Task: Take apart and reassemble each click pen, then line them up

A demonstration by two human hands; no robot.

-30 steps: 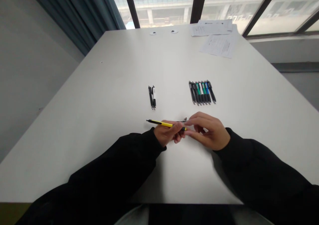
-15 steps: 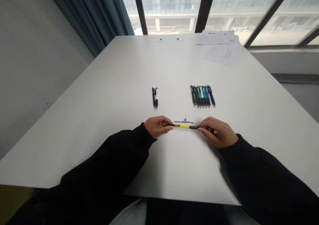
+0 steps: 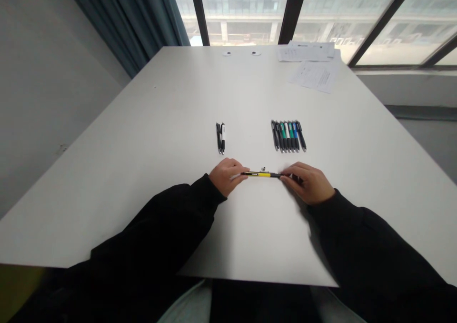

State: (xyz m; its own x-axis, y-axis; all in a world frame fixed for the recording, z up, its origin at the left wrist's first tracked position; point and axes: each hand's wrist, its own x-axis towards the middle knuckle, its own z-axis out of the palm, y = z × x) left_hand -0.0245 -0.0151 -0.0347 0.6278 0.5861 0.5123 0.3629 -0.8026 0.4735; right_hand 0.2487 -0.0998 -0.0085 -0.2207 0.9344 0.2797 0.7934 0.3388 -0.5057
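Observation:
A yellow and black pen [image 3: 262, 174] lies level between my two hands, just above the white table [image 3: 171, 137]. My left hand [image 3: 226, 176] pinches its left end with closed fingers. My right hand [image 3: 308, 183] pinches its dark right end. A tiny grey part [image 3: 263, 169] rests on the table just behind the pen. Both arms wear black sleeves.
Two pens, one black and one white [image 3: 220, 137], lie side by side left of centre. A row of several pens [image 3: 288, 136] with green, white, blue and black barrels lies to the right. Printed papers [image 3: 311, 63] sit at the far right edge by the window. Two small discs [image 3: 241, 54] lie at the far edge.
One second ago my left hand held the pen at its middle, tilted, with my right hand at its tip. Both hands moved apart to the pen's ends and now hold it level.

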